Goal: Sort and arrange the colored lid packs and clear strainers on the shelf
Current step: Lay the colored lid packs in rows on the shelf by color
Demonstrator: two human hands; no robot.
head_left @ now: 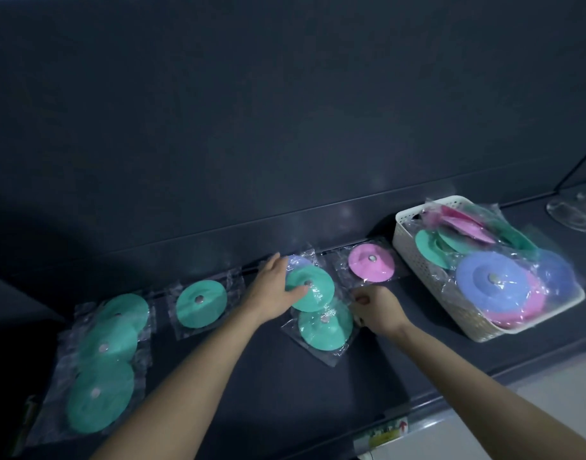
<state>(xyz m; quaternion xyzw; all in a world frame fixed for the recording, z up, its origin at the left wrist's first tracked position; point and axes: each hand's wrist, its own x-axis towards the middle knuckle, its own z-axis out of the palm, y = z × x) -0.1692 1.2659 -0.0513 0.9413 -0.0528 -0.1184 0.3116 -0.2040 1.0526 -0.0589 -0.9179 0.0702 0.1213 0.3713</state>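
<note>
Toward the back edge of the shelf (285, 393), near its middle, I see the left hand (275, 288) with fingers straight and thumb spread across a green lid pack (314, 287), which overlaps a second green pack (324, 328) nearer the front edge. The right hand (379, 312) has its fingers (363, 298) curled together at that second pack's right wrapper edge, though I cannot tell whether they pinch it. More green packs (202, 303) lie toward the left end, a pink pack (371, 267) and a white basket (414, 260) of mixed packs sit toward the right, and clear strainers (573, 210) are at the far right corner.
</note>
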